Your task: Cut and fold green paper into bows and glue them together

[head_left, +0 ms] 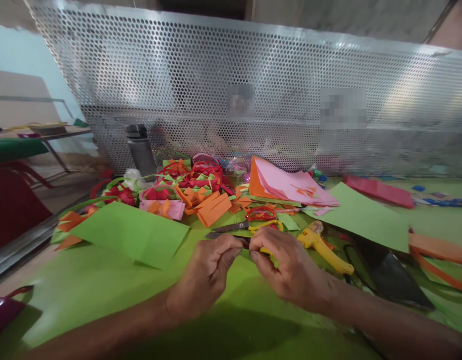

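Observation:
In the middle of the head view, my left hand (pixel 208 272) is closed in a pinch, its thumb and fingertips pressed together. My right hand (pixel 287 265) pinches just beside it, the fingertips of both nearly meeting. Whatever lies between them is too small or hidden to make out. Right behind the fingers are scissors with dark blades (pixel 231 228) and red and yellow handles (pixel 261 214), partly covered by my hands. A yellow glue gun (pixel 326 249) lies close to my right hand. To the left of my left hand is a green paper sheet (pixel 131 232).
Folded orange paper pieces (pixel 214 209) and a heap of red and green paper items lie behind. Pink sheets (pixel 285 182), a pale green sheet (pixel 369 215) and a dark flat object (pixel 392 272) are to the right. A grey bottle (pixel 140 150) stands before the perforated metal screen (pixel 200 75).

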Demonstrator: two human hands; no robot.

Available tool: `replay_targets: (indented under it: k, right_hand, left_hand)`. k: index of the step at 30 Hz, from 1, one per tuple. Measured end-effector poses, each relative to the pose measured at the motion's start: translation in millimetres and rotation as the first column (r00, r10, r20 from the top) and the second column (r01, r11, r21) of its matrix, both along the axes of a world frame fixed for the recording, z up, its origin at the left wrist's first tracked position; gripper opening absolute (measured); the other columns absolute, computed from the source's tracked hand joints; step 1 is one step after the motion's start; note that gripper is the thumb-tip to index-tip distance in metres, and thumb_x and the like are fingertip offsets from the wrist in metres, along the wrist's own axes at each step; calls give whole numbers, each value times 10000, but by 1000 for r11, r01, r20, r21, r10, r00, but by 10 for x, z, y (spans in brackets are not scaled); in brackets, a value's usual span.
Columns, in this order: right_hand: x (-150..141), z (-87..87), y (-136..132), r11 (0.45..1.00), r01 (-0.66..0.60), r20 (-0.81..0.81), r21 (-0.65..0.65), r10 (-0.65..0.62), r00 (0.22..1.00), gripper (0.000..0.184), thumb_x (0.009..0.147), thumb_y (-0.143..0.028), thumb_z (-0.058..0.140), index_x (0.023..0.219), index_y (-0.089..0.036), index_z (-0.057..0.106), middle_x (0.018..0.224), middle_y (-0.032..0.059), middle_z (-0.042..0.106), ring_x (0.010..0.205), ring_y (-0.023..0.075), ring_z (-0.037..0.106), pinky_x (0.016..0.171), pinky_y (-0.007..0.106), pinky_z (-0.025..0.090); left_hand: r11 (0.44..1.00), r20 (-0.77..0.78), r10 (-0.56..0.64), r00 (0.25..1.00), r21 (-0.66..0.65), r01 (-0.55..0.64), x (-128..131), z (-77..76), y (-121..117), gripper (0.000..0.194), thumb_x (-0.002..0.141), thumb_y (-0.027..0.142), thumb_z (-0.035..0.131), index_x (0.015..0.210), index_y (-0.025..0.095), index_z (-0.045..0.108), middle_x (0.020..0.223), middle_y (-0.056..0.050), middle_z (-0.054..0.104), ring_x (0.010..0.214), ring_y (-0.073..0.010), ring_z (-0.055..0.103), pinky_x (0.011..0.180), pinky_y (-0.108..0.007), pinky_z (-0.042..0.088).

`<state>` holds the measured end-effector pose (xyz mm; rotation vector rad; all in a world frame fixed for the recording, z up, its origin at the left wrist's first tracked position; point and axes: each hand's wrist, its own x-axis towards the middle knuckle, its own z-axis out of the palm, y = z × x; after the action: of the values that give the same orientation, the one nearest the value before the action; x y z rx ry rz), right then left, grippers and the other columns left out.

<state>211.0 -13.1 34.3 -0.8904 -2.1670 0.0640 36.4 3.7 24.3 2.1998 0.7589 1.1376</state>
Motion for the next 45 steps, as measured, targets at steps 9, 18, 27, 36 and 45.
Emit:
replay_targets:
  k: [9,18,27,36,45]
  right_hand:
    - [100,49,30,999,9,-15,-43,-10,1000,149,832,-66,437,745,-178,482,686,22,543,631,136,488,590,257,365]
    - [177,105,94,984,59,-141,-166,-83,987,135,864,-177,468,743,-168,526,670,8,555,620,130,520,592,246,391]
    - [-3,-87,40,927,-19,-169,-374,-49,984,182,860,-206,482,718,-181,595,647,-3,602,588,140,539,561,244,410]
    - [-41,-155,20,857,74,-133,-510,-163,978,373,865,-389,457,543,-201,437,467,-37,418,417,102,383,404,228,283]
    - [-19,-188,18,821,37,-144,-570,-143,979,313,870,-359,419,601,-200,427,535,-35,427,498,116,426,481,239,344]
  left_hand:
    - [996,58,83,995,-38,-80,-79,0,87,187,890,194,451,833,167,627,716,-13,644,680,-134,591,632,-213,436]
    - [950,217,142,966,-305,-71,-107,-20,187,195,862,287,497,752,152,586,691,-15,574,684,-156,577,660,-271,502]
    - [853,239,129,962,-521,15,25,-45,51,225,776,338,590,685,135,558,600,15,516,539,-107,506,506,-224,462]
    - [732,340,86,936,-659,173,27,-82,66,256,754,352,631,680,114,575,618,-13,561,524,-94,482,501,-221,400]
    - [745,292,90,952,-654,130,-7,-52,76,350,813,449,536,694,123,572,634,-16,558,528,-110,509,533,-244,446]
